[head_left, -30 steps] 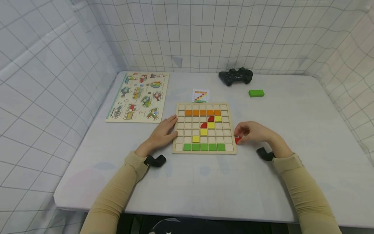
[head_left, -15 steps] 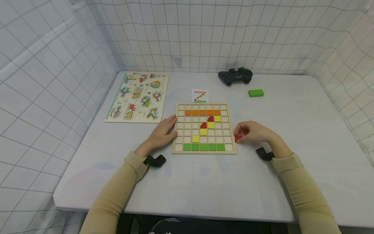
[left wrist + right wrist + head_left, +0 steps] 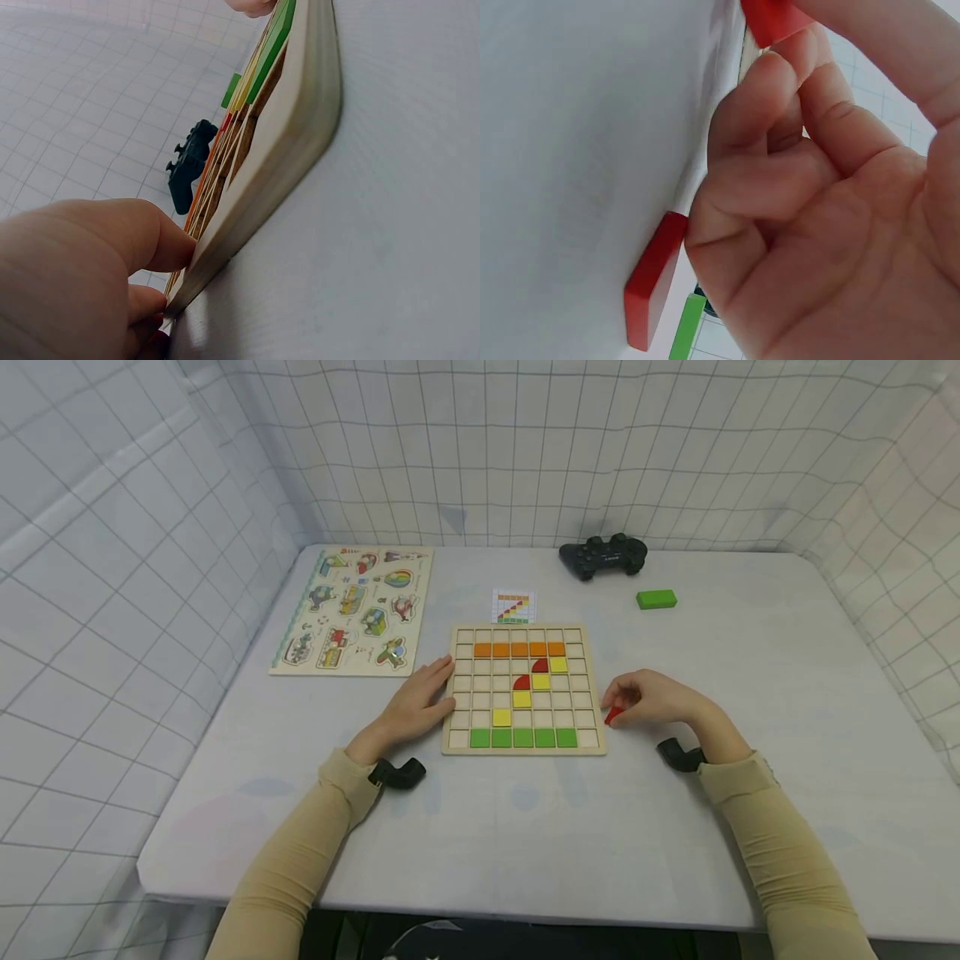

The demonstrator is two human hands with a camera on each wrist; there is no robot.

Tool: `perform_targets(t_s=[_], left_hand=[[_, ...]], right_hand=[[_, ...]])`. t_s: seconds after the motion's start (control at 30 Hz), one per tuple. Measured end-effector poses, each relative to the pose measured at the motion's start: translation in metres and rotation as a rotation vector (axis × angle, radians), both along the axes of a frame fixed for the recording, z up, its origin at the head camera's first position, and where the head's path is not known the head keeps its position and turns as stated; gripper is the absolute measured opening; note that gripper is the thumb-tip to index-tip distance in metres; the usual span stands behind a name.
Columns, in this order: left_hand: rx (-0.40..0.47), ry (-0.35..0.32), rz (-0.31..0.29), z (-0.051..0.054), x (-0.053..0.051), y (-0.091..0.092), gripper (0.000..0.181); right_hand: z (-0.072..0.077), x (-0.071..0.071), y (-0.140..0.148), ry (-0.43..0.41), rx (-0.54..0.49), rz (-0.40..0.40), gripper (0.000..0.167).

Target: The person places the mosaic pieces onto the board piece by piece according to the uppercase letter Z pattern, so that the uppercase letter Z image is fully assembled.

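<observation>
A wooden grid board lies on the table with orange, yellow and green square tiles and two red quarter-round tiles in its cells. My left hand rests against the board's left edge; in the left wrist view its thumb touches the rim. Just off the board's right edge, my right hand pinches a red tile between thumb and fingers, the piece tilted. In the right wrist view a second red tile lies on the table beside the curled fingers; the hand hides it from the head view.
A small pattern card lies behind the board. To the left is a picture puzzle board. A black game controller and a green block sit at the back right. White gridded sheets enclose the table.
In my right fingers the red tile has tilted from lying nearly flat to standing more on edge. The left hand and the board have stayed in place.
</observation>
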State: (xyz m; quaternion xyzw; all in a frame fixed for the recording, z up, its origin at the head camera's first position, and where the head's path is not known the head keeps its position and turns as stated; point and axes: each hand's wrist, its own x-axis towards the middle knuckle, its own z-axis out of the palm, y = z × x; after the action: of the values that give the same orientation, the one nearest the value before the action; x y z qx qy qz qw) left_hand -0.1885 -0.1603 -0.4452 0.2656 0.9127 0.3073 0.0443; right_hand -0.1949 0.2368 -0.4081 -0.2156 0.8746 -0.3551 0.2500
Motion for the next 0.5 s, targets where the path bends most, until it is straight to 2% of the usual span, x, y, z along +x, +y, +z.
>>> perform_targets(t_s=[0.13, 0.27, 0.5], left_hand=[[0.005, -0.003, 0.0, 0.0, 0.0, 0.0, 0.062], [0.007, -0.003, 0.001, 0.001, 0.001, 0.0, 0.062], [0.005, -0.006, 0.002, 0.002, 0.001, 0.001, 0.062]], right_hand=[[0.003, -0.001, 0.001, -0.021, 0.013, 0.024, 0.013], [0.005, -0.005, -0.001, -0.007, 0.027, 0.039, 0.011], [0.014, -0.015, -0.021, 0.016, 0.033, 0.038, 0.013]])
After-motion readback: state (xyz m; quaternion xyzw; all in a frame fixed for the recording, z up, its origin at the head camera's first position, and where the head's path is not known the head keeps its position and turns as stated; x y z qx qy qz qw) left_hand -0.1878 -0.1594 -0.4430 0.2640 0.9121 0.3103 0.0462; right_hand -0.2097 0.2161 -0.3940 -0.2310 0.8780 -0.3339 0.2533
